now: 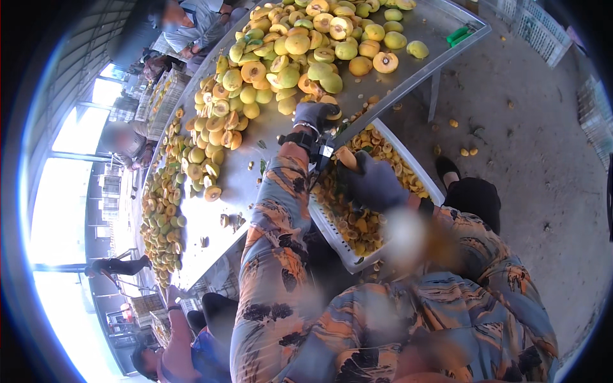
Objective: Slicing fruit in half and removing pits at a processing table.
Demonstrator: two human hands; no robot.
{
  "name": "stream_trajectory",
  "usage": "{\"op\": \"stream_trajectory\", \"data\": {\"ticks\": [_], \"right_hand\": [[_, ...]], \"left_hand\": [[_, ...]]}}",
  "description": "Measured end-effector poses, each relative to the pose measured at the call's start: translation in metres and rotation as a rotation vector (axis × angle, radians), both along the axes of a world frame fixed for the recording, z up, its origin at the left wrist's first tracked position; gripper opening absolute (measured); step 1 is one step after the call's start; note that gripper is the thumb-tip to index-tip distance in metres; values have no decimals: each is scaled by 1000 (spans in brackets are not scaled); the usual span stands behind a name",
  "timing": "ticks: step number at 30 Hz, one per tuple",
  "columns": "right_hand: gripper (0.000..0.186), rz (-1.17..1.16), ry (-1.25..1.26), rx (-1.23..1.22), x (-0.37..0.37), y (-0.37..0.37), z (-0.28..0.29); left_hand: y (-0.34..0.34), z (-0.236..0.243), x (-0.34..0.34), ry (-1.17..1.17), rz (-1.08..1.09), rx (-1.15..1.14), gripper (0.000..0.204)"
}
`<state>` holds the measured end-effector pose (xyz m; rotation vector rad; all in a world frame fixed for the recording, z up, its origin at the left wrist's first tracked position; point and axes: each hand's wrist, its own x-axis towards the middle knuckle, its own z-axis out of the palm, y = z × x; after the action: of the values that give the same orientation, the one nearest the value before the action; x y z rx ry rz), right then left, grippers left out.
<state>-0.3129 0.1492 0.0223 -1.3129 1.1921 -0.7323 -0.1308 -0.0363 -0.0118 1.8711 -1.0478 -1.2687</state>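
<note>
Halved yellow peaches (297, 45), several showing brown centres, are heaped on a metal table (274, 137). My left hand (313, 116), in a grey glove, reaches over the table edge with its fingers curled around a peach half (329, 100). My right hand (378, 184), also gloved, is closed around a tan, wooden-looking handle (347, 158); the working end of that tool is not clear. It hovers above a white plastic crate (408, 159) filled with small peach pieces (357, 226).
Green-handled tools (458, 36) lie at the table's far right corner. Stacked crates (543, 32) stand at the far right, and fallen fruit dots the concrete floor (511, 159). Other people (198, 29) sit along the table's left side, one of them near at lower left (179, 348).
</note>
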Motion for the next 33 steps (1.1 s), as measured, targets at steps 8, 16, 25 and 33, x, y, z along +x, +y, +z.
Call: {"op": "stream_trajectory", "data": {"ticks": [8,16,25,33], "right_hand": [[39,-51,-15,-225,6,-3,-25],[36,200,-334,-47,16,19,-15],[40,357,-309,-26,18,33,-3],[39,351,-325,101,29,48,-1]], "left_hand": [[115,73,43,181,-162,-275,45],[203,43,39,394,-287,-807,46],[230,60,31,-599,-363,-1043,65],[242,54,13,-296,-268,-964,50]]}}
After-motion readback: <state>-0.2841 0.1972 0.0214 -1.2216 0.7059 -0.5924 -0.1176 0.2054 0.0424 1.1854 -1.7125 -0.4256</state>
